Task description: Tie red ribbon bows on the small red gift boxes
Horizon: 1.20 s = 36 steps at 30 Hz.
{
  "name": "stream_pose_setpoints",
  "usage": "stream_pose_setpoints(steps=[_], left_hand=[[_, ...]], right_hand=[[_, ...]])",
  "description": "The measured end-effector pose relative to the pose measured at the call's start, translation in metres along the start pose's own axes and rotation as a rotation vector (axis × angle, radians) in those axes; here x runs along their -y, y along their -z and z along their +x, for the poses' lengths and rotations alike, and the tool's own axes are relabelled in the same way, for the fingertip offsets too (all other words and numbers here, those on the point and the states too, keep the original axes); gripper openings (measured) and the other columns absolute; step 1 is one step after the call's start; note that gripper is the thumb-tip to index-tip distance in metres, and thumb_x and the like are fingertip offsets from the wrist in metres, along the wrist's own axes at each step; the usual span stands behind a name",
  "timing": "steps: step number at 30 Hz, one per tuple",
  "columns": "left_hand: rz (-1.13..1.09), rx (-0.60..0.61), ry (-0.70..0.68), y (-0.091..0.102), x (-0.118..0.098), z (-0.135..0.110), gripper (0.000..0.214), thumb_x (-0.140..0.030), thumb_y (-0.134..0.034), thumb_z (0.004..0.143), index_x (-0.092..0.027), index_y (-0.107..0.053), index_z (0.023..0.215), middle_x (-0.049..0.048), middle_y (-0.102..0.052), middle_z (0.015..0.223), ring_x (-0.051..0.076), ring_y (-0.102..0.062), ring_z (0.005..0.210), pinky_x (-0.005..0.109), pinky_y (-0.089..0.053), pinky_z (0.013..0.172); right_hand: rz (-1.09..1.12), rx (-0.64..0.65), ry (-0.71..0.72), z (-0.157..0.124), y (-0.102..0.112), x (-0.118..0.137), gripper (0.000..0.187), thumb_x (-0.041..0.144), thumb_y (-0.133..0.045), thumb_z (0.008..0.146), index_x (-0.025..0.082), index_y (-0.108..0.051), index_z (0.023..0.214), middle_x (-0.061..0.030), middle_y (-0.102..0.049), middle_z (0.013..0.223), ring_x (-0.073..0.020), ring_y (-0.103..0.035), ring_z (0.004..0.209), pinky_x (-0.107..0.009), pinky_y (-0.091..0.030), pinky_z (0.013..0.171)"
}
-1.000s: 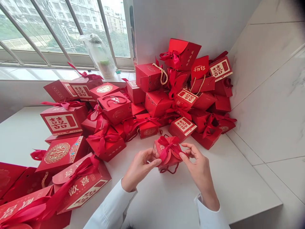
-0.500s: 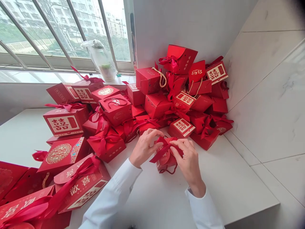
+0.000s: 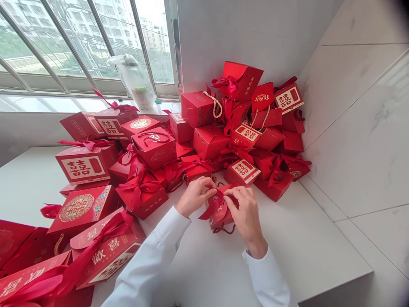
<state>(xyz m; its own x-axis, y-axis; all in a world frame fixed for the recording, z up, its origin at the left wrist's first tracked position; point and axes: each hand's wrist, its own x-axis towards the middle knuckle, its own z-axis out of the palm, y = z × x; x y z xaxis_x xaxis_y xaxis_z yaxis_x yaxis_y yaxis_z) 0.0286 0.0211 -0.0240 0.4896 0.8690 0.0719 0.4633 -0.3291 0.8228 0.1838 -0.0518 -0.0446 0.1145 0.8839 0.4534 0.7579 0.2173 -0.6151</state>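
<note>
A small red gift box (image 3: 220, 219) stands on the white table in front of me, with a braided red cord handle (image 3: 223, 230) hanging at its near side. A red satin ribbon (image 3: 215, 204) crosses its top. My left hand (image 3: 195, 196) pinches the ribbon at the box's left top corner. My right hand (image 3: 244, 211) presses in from the right, its fingers closed on the ribbon and partly hiding the box top. Both white shirt cuffs show below the hands.
A large heap of red gift boxes (image 3: 211, 143) with gold double-happiness labels and ribbon bows fills the table behind and to the left. The white table (image 3: 287, 238) runs to a tiled wall on the right. A plastic bag (image 3: 132, 81) stands on the window ledge.
My hands have come together over the box, and the bow seen a second ago is now a loose ribbon under my fingers. The view has shifted slightly.
</note>
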Motion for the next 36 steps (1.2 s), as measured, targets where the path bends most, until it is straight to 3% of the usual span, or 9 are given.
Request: stream_pose_setpoints(steps=[4,7,12,20,23,27,30,33,36], left_hand=[[-0.315,0.095,0.099,-0.001,0.003,0.001,0.022,-0.038,-0.053,0.082,-0.016,-0.055,0.079,0.0009,-0.057,0.077,0.012,-0.052,0.069,0.025,-0.041,0.063],[-0.407,0.019,0.108,0.000,0.002,-0.005,0.025,-0.039,-0.058,0.079,-0.017,-0.055,0.091,0.0042,-0.059,0.093,0.015,-0.056,0.083,0.025,-0.045,0.070],[-0.169,-0.184,0.194,0.001,0.000,-0.034,0.035,-0.045,-0.058,0.079,-0.020,-0.053,0.103,0.0074,-0.059,0.107,0.021,-0.056,0.097,0.029,-0.047,0.070],[-0.283,0.054,0.203,-0.012,-0.005,-0.067,0.029,-0.042,-0.050,0.084,-0.017,-0.053,0.069,-0.0007,-0.056,0.068,0.012,-0.050,0.065,0.022,-0.040,0.058],[-0.196,0.114,0.196,-0.009,-0.007,-0.071,0.030,-0.043,-0.050,0.084,-0.017,-0.055,0.070,-0.0010,-0.056,0.069,0.012,-0.049,0.064,0.022,-0.038,0.055],[-0.072,0.040,0.220,-0.003,-0.003,-0.075,0.026,-0.043,-0.060,0.077,-0.021,-0.057,0.090,0.0025,-0.062,0.093,0.017,-0.056,0.080,0.027,-0.044,0.064],[-0.082,0.034,0.229,-0.009,0.007,-0.071,0.060,-0.039,-0.072,0.067,-0.023,-0.047,0.120,0.0099,-0.055,0.117,0.024,-0.056,0.098,0.037,-0.048,0.079],[-0.168,0.027,0.109,-0.023,0.022,-0.058,0.098,-0.031,-0.081,0.056,-0.023,-0.029,0.138,0.0154,-0.037,0.139,0.030,-0.045,0.120,0.046,-0.042,0.096],[-0.294,0.030,-0.007,-0.036,0.033,-0.046,0.103,-0.030,-0.083,0.053,-0.022,-0.026,0.139,0.0155,-0.036,0.141,0.031,-0.044,0.123,0.048,-0.040,0.100]], right_hand=[[0.052,-0.009,-0.014,-0.002,0.005,-0.003,0.016,0.028,-0.050,0.090,0.024,-0.065,0.096,-0.0048,-0.063,0.094,-0.0220,-0.052,0.089,-0.036,-0.046,0.079],[0.075,-0.072,-0.069,-0.007,0.017,-0.009,0.019,0.031,-0.050,0.090,0.024,-0.062,0.103,-0.0053,-0.063,0.100,-0.0223,-0.054,0.096,-0.037,-0.045,0.085],[0.209,-0.081,-0.354,-0.025,0.033,-0.024,0.026,0.042,-0.052,0.087,0.023,-0.061,0.103,-0.0070,-0.064,0.101,-0.0218,-0.058,0.091,-0.035,-0.048,0.079],[0.395,0.069,-0.411,-0.041,0.022,-0.023,0.041,0.044,-0.061,0.081,0.023,-0.055,0.116,-0.0081,-0.062,0.115,-0.0208,-0.061,0.092,-0.037,-0.051,0.081],[0.439,0.061,-0.428,-0.047,0.020,-0.025,0.040,0.042,-0.061,0.081,0.023,-0.054,0.116,-0.0089,-0.063,0.113,-0.0203,-0.063,0.087,-0.038,-0.053,0.080],[0.483,0.020,-0.457,-0.057,0.020,-0.036,0.043,0.042,-0.065,0.079,0.022,-0.054,0.116,-0.0085,-0.063,0.108,-0.0211,-0.063,0.090,-0.038,-0.055,0.079],[0.513,0.052,-0.485,-0.064,0.019,-0.040,0.045,0.041,-0.066,0.077,0.022,-0.054,0.116,-0.0094,-0.063,0.110,-0.0224,-0.064,0.093,-0.037,-0.056,0.077],[0.538,0.122,-0.480,-0.068,0.015,-0.036,0.043,0.040,-0.065,0.077,0.022,-0.054,0.115,-0.0091,-0.065,0.109,-0.0223,-0.065,0.090,-0.035,-0.057,0.074],[0.546,0.161,-0.498,-0.069,0.012,-0.030,0.038,0.038,-0.061,0.081,0.021,-0.053,0.114,-0.0076,-0.066,0.100,-0.0210,-0.067,0.082,-0.035,-0.056,0.073]])
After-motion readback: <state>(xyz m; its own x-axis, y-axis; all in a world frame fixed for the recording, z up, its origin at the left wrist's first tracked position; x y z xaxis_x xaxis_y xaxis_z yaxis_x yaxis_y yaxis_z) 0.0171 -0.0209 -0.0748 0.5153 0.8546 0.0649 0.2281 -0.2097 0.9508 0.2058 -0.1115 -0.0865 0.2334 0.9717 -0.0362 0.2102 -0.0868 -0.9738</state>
